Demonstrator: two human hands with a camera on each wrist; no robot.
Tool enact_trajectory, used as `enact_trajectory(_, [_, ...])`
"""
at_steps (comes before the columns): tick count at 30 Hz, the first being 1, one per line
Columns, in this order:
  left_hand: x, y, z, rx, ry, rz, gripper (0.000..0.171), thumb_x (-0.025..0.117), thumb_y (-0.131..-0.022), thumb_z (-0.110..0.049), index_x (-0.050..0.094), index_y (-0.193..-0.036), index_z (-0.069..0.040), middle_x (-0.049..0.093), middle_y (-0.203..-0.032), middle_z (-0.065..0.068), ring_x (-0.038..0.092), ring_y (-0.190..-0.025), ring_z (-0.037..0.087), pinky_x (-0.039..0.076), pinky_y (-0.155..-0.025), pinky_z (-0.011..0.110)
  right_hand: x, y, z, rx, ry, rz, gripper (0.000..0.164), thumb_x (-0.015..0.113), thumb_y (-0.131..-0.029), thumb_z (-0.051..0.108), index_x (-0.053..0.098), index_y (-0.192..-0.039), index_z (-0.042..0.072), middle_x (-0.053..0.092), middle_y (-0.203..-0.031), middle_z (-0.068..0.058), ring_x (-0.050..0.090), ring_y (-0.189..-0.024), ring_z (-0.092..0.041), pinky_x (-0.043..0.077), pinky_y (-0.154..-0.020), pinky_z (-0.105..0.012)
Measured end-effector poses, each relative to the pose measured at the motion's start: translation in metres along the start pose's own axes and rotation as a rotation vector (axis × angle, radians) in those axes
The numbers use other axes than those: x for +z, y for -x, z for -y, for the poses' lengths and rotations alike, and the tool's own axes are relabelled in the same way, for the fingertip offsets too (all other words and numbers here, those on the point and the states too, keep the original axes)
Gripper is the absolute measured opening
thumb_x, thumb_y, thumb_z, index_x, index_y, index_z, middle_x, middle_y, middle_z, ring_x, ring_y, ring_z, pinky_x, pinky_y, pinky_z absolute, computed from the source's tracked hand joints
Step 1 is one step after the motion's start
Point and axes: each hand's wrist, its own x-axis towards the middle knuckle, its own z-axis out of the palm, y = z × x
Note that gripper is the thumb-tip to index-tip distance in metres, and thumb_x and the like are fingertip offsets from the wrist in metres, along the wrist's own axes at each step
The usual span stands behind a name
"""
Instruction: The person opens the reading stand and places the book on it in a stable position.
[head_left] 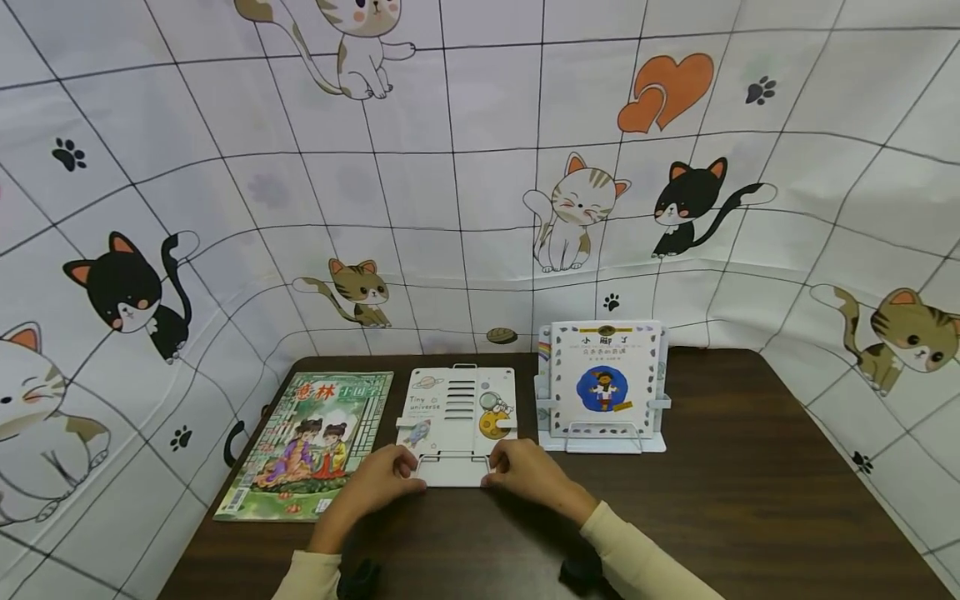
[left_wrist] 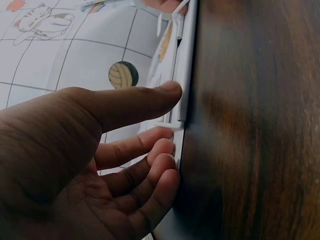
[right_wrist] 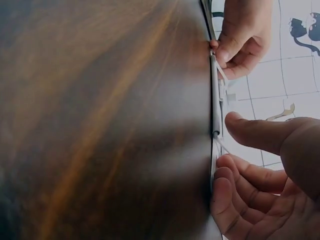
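Note:
A white book stand [head_left: 459, 387], printed with "Tiny universe", a planet and an astronaut, lies folded flat on the table. Its wire page holders [head_left: 453, 457] lie near the front edge. My left hand [head_left: 378, 479] holds the stand's near left corner, its thumb along the front edge and its fingers curled at the side. At the near right corner my right hand [head_left: 528, 475] holds it with thumb and bent fingers. Both wrist views show the stand's thin edge [left_wrist: 185, 75] low against the tabletop; the fingers' undersides are partly hidden.
Left of the stand lies a green illustrated magazine [head_left: 315, 450]. To the right, a second white stand [head_left: 543, 437] props up a book with a blue circle [head_left: 600, 358]. The dark wooden table [head_left: 750, 483] reaches a cat-patterned cloth [head_left: 487, 192] behind and around it.

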Motion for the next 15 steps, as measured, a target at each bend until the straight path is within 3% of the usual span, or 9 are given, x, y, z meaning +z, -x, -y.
enact_trajectory(3, [0.0006,0.0011,-0.0013,-0.022,-0.003,0.012,0.031,0.093,-0.08,-0.017,0.07,-0.098,-0.006,0.064,-0.085,0.003,0.055,-0.072,0.014,0.046,-0.068,0.03,0.0014,-0.0006,-0.0011,0.007,-0.016,0.009,0.025,0.092,-0.084,0.02,0.071,-0.091,0.009,0.071,-0.078,0.003,0.057,-0.067,-0.002,0.048,-0.062,-0.022])
enact_trajectory(10, [0.0049,0.0011,-0.0072,-0.087,-0.022,-0.044,0.029,0.095,-0.076,-0.016,0.071,-0.09,-0.007,0.063,-0.077,0.0,0.054,-0.068,0.013,0.044,-0.065,0.03,0.0034,-0.0017,-0.0008,0.037,0.005,0.012,0.026,0.093,-0.081,0.021,0.07,-0.087,0.012,0.072,-0.076,0.005,0.058,-0.066,0.0,0.048,-0.062,-0.022])
enact_trajectory(15, [0.0058,-0.0012,-0.0054,-0.082,-0.03,-0.06,0.029,0.096,-0.075,-0.015,0.07,-0.086,-0.007,0.062,-0.073,0.0,0.053,-0.065,0.013,0.043,-0.062,0.029,0.0022,-0.0014,0.002,0.038,0.029,0.01,0.026,0.093,-0.081,0.022,0.068,-0.081,0.016,0.069,-0.074,0.008,0.055,-0.066,0.0,0.046,-0.062,-0.023])
